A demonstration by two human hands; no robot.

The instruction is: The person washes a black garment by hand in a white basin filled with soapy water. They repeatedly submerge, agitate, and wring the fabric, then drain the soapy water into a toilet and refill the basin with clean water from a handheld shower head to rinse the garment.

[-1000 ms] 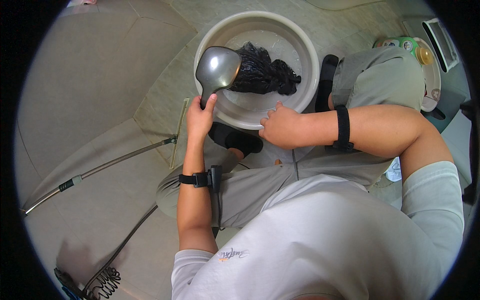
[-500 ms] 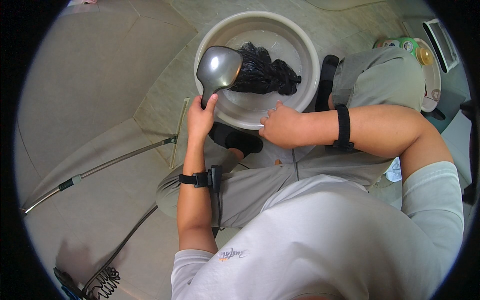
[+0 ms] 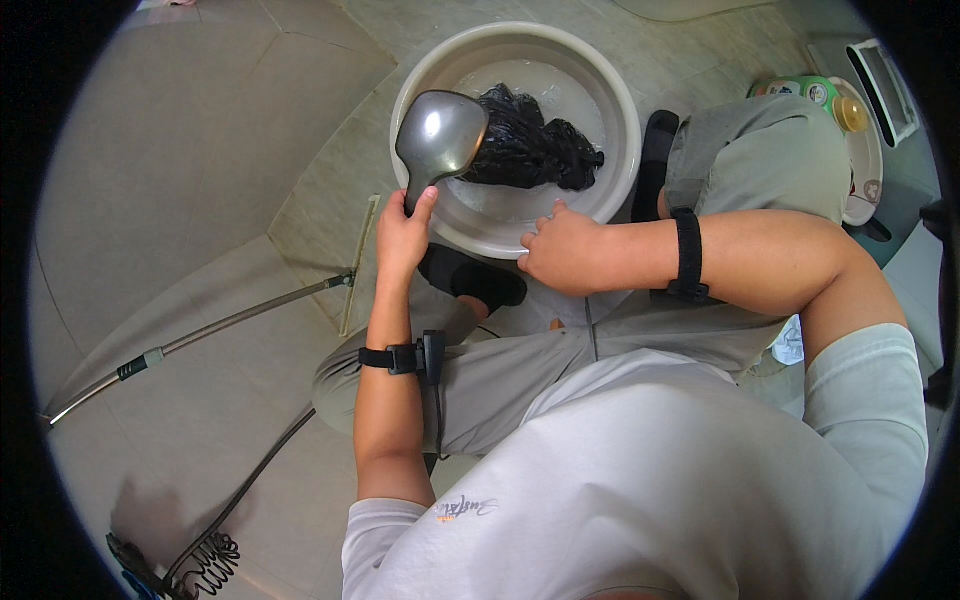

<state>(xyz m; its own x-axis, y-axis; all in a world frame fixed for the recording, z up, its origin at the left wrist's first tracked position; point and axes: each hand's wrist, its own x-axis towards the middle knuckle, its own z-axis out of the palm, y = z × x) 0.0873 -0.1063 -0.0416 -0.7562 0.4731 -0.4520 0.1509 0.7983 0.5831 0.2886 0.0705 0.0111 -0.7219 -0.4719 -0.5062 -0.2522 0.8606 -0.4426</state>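
A round, pale washbasin (image 3: pixel 622 150) stands on the floor with shallow water and a bunched black plastic bag (image 3: pixel 540 145) in it. Over the basin's left side my left hand (image 3: pixel 403 236) is closed around the neck of a metal wok spatula (image 3: pixel 440 135). Its shiny rounded back faces up and covers part of the bag's left end. My right hand (image 3: pixel 565 250) grips the basin's near rim, fingers curled; some of them are hidden beneath the hand.
My dark slippers (image 3: pixel 480 280) sit close to the basin on both sides. A long metal pole (image 3: pixel 235 315) with a flat bar at its end lies to the left. At the right are a green bottle with a yellow cap (image 3: pixel 820 95) and a pale tub (image 3: pixel 862 170).
The wok spatula and my left hand have shifted very slightly to the right. My right hand keeps its place on the rim.
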